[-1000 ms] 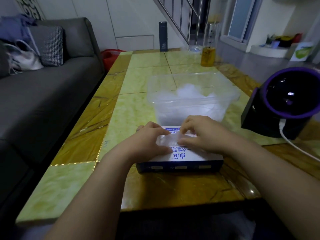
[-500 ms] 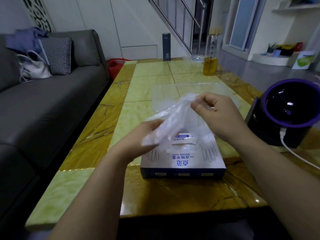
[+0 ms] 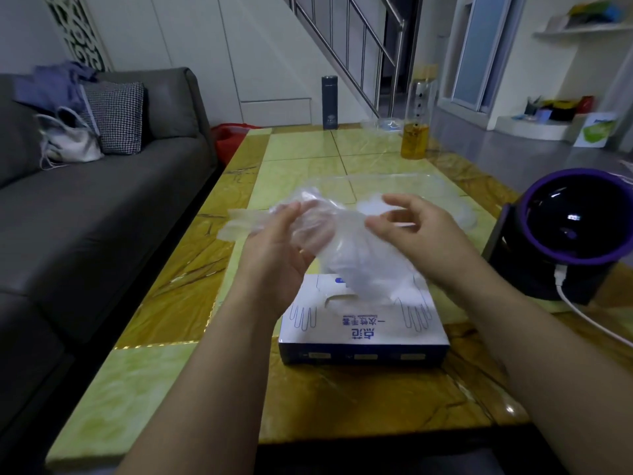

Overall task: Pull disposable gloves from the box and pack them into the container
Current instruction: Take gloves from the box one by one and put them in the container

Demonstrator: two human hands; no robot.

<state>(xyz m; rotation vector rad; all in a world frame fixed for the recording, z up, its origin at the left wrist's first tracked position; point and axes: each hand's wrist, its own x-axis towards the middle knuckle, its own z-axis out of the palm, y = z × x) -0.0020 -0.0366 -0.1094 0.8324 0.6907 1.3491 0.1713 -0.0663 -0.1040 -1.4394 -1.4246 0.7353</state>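
Observation:
A white and blue glove box (image 3: 363,323) lies flat on the table near the front edge, its slot facing up. A thin clear disposable glove (image 3: 329,234) hangs in the air above the box. My left hand (image 3: 274,245) grips the glove's left end, and its fingers stick out past that hand to the left. My right hand (image 3: 414,228) pinches the glove's right end. Behind both hands stands a clear plastic container (image 3: 442,190) with crumpled clear gloves inside.
A purple and black round fan (image 3: 575,228) with a white cable sits right of the box. A jar of yellow liquid (image 3: 415,138) and a dark flask (image 3: 329,102) stand at the table's far end. A grey sofa (image 3: 102,200) runs along the left.
Both hands went from pressing on the box's slot to lifting a glove out of it. The glove is now stretched between them, higher and further left than before.

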